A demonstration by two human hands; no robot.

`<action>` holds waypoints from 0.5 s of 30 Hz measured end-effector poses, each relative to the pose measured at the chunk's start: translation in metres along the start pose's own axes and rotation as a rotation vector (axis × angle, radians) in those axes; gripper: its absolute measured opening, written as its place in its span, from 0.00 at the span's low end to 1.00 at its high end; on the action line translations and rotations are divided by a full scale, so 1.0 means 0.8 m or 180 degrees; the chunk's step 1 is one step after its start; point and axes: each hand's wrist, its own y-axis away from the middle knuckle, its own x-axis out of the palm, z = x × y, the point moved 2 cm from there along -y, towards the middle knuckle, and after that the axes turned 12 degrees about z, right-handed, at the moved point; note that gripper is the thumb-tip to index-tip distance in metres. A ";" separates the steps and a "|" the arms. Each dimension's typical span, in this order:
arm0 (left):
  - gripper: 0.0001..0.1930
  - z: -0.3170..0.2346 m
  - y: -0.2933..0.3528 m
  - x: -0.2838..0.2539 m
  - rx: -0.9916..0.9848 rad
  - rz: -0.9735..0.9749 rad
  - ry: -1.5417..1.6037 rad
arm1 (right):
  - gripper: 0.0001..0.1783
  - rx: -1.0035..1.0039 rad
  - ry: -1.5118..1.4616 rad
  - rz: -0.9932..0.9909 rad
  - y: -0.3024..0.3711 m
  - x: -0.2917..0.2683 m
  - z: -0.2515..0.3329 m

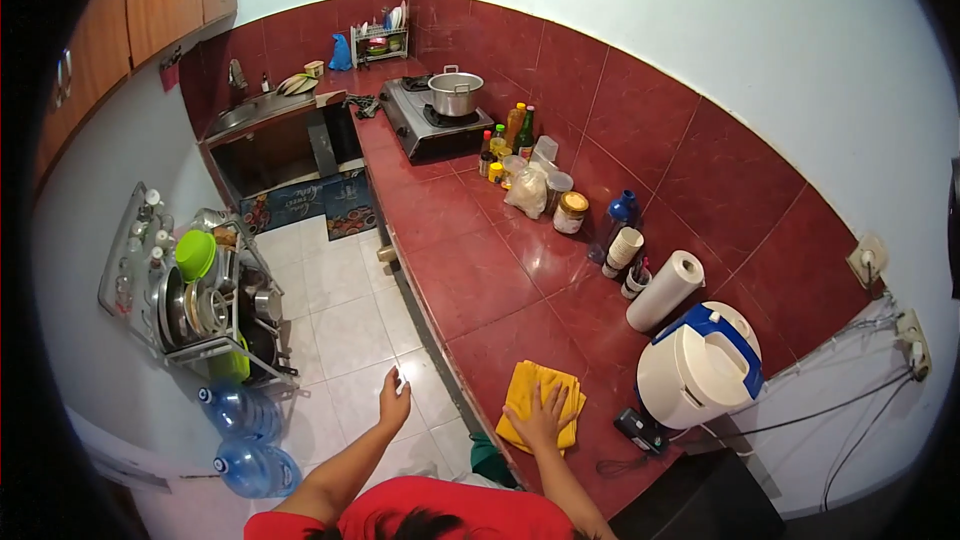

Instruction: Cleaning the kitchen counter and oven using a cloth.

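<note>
My right hand (538, 422) lies flat on a folded yellow cloth (525, 385), its fingers spread over the top. The cloth rests near the front edge of the red tiled counter (450, 285). Out over the floor, to the left of the counter, is my left hand (395, 402), with loosely bent fingers and nothing visible in it. A white and blue rice cooker (685, 375) stands to the right of the cloth. Between them sits a small black device (640, 430) with a cord.
A paper towel roll (665, 290), stacked cups (624, 248), jars (570, 212) and bottles (525, 135) line the wall. Farther back are a stove (425, 130) bearing a pot (455, 95), and a sink (240, 118). On the left stand a dish rack (220, 345) and water jugs (255, 465).
</note>
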 end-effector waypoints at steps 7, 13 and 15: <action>0.30 -0.046 -0.050 0.047 0.0158 0.0360 -0.0195 | 0.54 0.0156 0.0699 -0.0351 -0.016 -0.006 0.011; 0.31 -0.072 -0.152 0.066 0.0702 0.0236 -0.0771 | 0.55 0.0319 0.0694 -0.0381 -0.060 -0.019 0.017; 0.32 -0.076 -0.200 0.066 0.0957 0.0164 -0.0858 | 0.55 0.0476 0.0666 -0.0352 -0.080 -0.029 0.022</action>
